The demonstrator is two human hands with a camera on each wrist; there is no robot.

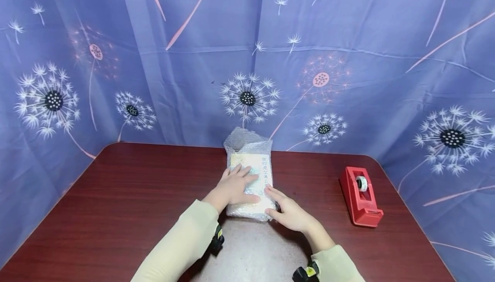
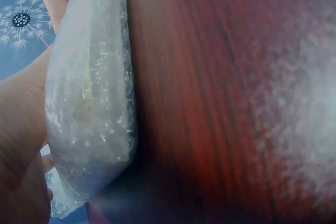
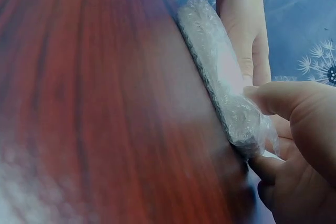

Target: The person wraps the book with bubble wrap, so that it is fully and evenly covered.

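Note:
A flat book with a pale cover and a column of printed characters lies in clear bubble wrap (image 1: 251,206) on the table, its loose wrap end toward the curtain. My left hand (image 1: 233,187) rests on top with its fingers spread, pressing the wrap over the cover. At the right edge, my right hand (image 1: 288,211) holds the package. In the right wrist view its thumb (image 3: 273,96) lies on the wrap (image 3: 212,51), with other fingers lower at the side and loose film between. The near end of the wrap (image 2: 100,93) fills the left part of the left wrist view.
A red tape dispenser (image 1: 357,204) with a small roll of tape stands at the right on the dark red wooden table (image 1: 135,196). A blue curtain (image 1: 185,84) with a dandelion print hangs behind the table and along its sides.

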